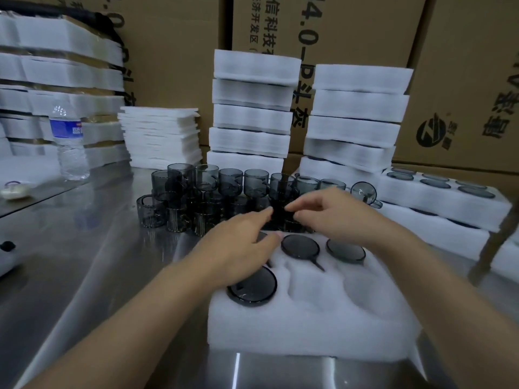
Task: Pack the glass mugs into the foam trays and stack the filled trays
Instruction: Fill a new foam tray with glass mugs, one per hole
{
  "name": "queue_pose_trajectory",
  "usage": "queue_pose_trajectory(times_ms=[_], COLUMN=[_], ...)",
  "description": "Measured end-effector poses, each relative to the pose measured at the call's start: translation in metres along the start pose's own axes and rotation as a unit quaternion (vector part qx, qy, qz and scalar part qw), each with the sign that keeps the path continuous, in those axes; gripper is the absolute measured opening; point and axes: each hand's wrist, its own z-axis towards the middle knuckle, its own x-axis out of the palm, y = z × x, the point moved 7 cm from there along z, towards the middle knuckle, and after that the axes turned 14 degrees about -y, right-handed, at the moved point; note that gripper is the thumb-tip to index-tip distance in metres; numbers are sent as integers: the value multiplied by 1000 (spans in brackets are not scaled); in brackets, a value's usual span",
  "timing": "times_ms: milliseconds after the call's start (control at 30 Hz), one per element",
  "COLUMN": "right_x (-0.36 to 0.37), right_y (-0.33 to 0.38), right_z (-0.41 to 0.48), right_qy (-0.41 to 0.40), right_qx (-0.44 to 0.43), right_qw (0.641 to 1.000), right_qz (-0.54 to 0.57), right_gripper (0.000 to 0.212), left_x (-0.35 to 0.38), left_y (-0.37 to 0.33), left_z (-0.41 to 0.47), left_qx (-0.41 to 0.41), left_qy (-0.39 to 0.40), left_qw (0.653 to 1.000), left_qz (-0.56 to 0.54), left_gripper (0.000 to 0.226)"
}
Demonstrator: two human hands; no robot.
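Smoky grey glass mugs clustered upright at frame centre on steel table, just beyond white foam tray in lower centre. Tray: four mugs seated, two near pockets bare. Left hand fingers extended flat over tray's far-left pocket, pinching nothing. Right hand nearer cluster, fingertips drawn together toward dark mug at tray's far edge; contact unclear. Filled stacks behind, upper right.

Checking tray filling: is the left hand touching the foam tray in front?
Touching. The head view shows the left hand lying on the foam tray, fingers over its far-left pocket.
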Motion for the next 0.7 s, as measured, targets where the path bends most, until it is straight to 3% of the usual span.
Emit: queue_pose_trajectory(times_ms=[67,133,300,500,700], right_x=[7,21,30,32,32], right_y=[-13,-29,-50,-56,-68], right_z=[11,15,11,11,10], right_qy=[-21,-12,-16,-9,10], right_qx=[-6,6,42,69,123], right_qw=[993,987,992,990,978], right_qz=[-120,-159,-120,-119,-170], right_gripper=[34,42,34,18,23], left_x=[6,14,24,20,19], left_y=[-11,-19,-16,-18,-19], left_z=[-4,-9,-11,-11,-12], left_qx=[3,40,73,68,63], left_qy=[30,78,131,128,134], left_qw=[998,995,987,988,988], left_qz=[-60,-42,61,50,42], left_gripper=[48,46,62,55,52])
